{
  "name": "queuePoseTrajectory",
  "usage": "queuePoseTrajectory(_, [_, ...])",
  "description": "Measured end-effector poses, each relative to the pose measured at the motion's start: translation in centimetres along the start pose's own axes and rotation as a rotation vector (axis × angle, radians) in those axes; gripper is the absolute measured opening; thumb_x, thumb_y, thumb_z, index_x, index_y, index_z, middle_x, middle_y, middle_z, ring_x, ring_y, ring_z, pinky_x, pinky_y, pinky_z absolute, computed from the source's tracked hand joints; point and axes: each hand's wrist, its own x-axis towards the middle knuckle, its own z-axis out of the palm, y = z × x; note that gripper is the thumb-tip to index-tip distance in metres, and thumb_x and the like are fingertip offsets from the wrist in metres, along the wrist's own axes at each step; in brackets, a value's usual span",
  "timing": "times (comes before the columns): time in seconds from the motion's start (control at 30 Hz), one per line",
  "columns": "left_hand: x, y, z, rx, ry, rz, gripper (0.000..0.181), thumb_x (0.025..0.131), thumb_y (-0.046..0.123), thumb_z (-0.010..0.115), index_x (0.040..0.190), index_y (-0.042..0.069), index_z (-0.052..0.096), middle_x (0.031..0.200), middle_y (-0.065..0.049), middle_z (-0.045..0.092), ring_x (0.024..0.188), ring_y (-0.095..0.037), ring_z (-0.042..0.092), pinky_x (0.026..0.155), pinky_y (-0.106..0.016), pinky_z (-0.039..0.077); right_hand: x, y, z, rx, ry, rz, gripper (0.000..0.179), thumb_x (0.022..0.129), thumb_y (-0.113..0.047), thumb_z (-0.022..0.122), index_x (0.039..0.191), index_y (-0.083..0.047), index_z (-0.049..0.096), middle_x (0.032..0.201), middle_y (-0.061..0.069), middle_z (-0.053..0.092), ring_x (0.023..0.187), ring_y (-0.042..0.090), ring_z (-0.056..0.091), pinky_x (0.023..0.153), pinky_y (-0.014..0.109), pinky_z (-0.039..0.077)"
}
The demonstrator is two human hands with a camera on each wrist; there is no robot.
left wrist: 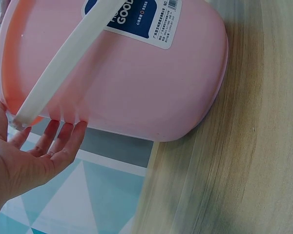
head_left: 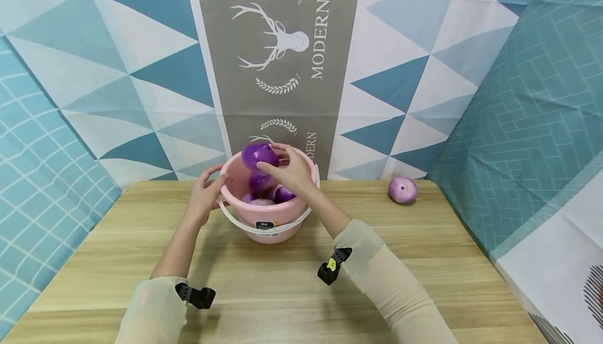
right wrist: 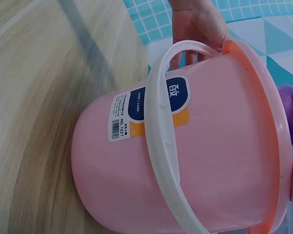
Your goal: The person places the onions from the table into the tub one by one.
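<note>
A pink bucket (head_left: 242, 210) with a white handle (left wrist: 68, 58) stands upright on the wooden table. Its left rim is gripped by my left hand (head_left: 204, 197), thumb at the rim and fingers against the outer wall (left wrist: 156, 97). Over the bucket's mouth, my right hand (head_left: 292, 171) holds a glossy purple red onion (head_left: 258, 156) between thumb and fingers. Several more red onions (head_left: 261, 182) lie inside, partly hidden by the front rim. The right wrist view catches only an edge of the held onion (right wrist: 290, 109).
One more red onion (head_left: 402, 190) lies on the table (head_left: 377, 250) near its back right corner. Patterned cloth (head_left: 395, 30) hangs behind the table and along both sides. The bucket's handle hangs down across its front.
</note>
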Motion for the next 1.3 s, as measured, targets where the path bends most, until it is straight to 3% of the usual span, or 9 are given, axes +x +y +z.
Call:
queuePoseTrajectory(0.2, [-0.1, -0.1, 0.0, -0.008, -0.007, 0.005, 0.057, 0.093, 0.035, 0.055, 0.142, 0.013, 0.036, 0.121, -0.019, 0.046, 0.072, -0.003, 0.062, 0.064, -0.029, 0.06, -0.2, 0.1, 0.0, 0.004, -0.009, -0.024, 0.065, 0.08, -0.034, 0.073, 0.136, -0.015, 0.045, 0.128, 0.017, 0.053, 0.114, 0.028, 0.055, 0.095, 0.036, 0.05])
queuePoseTrajectory(0.5, [-0.1, -0.1, 0.0, -0.02, -0.012, 0.01, 0.056, 0.094, 0.033, 0.054, 0.142, 0.012, 0.035, 0.12, -0.017, 0.047, 0.07, -0.002, 0.062, 0.064, -0.029, 0.06, -0.1, 0.2, 0.0, 0.009, 0.003, -0.038, 0.055, 0.081, -0.029, 0.073, 0.13, -0.017, 0.051, 0.126, 0.019, 0.054, 0.113, 0.03, 0.056, 0.093, 0.035, 0.051])
queuePoseTrajectory(0.8, [-0.2, 0.0, 0.0, -0.025, -0.009, 0.006, 0.056, 0.093, 0.033, 0.055, 0.141, 0.012, 0.036, 0.117, -0.015, 0.047, 0.069, -0.002, 0.062, 0.063, -0.029, 0.06, -0.1, 0.4, 0.1, 0.028, 0.042, -0.055, 0.048, 0.083, -0.027, 0.072, 0.126, -0.012, 0.055, 0.119, 0.009, 0.06, 0.106, 0.025, 0.059, 0.088, 0.03, 0.053])
queuePoseTrajectory(1.07, [-0.2, 0.0, 0.1, -0.02, -0.003, 0.004, 0.057, 0.093, 0.033, 0.055, 0.142, 0.012, 0.035, 0.119, -0.019, 0.046, 0.068, -0.002, 0.062, 0.062, -0.028, 0.06, -0.2, 0.4, -0.5, 0.032, 0.075, -0.092, 0.043, 0.084, -0.026, 0.07, 0.122, -0.011, 0.058, 0.118, 0.016, 0.061, 0.102, 0.026, 0.061, 0.09, 0.031, 0.053])
queuePoseTrajectory(1.3, [-0.1, 0.0, 0.0, -0.006, -0.003, -0.003, 0.057, 0.093, 0.035, 0.055, 0.142, 0.013, 0.035, 0.124, -0.021, 0.044, 0.068, -0.002, 0.061, 0.062, -0.028, 0.06, -0.3, 0.5, -1.4, 0.021, 0.112, -0.106, 0.039, 0.084, -0.024, 0.07, 0.119, -0.008, 0.06, 0.11, 0.013, 0.064, 0.099, 0.026, 0.063, 0.09, 0.031, 0.053])
